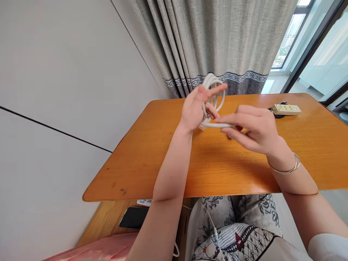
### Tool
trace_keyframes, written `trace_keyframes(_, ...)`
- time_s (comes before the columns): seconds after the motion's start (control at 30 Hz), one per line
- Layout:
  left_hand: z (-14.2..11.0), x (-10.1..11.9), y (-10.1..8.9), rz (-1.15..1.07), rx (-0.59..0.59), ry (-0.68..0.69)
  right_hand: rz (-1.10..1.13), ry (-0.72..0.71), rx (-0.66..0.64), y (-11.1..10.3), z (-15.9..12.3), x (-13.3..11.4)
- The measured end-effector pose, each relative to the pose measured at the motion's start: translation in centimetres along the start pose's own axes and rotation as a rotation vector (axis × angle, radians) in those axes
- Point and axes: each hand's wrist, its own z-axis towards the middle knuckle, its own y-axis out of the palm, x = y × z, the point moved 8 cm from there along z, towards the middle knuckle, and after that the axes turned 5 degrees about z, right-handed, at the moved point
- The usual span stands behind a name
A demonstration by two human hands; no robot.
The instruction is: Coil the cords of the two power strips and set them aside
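One white cable coil [213, 95] gripped by left hand [196, 108]; right hand [251, 127] pinches its tail (one power strip [287, 109] beyond right hand).

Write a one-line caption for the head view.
Left hand holds a coiled white cable while right hand pulls its end over the wooden table.

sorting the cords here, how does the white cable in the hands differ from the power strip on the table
The white cable is wound into loops and held above the table by the left hand, its loose end pinched by the right hand; the power strip lies flat, untouched, near the far right edge. The cable is thin and round, the power strip a boxy bar. Both are pale.
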Motion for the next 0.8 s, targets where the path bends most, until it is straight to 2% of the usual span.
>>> trace_keyframes(0.13,-0.9,-2.1,3.1,0.082,-0.266,-0.115,0.026,0.124,0.268,-2.4,0.0,2.3)
trace_keyframes(0.23,-1.4,-3.6,4.3,-0.040,-0.318,-0.296,0.050,0.204,0.282,-2.5,-0.2,4.2)
trace_keyframes(0.4,-1.3,-3.3,3.9,-0.211,-0.234,-0.375,0.156,0.362,0.159,-1.2,-0.5,7.0)
trace_keyframes(0.6,-1.3,-2.7,3.3,-0.283,-0.136,-0.386,0.259,0.415,0.054,-0.2,-0.9,8.3)
trace_keyframes(0.8,-1.1,-2.1,2.9,-0.315,-0.093,-0.369,0.668,0.492,-0.015,0.8,-1.0,9.2)
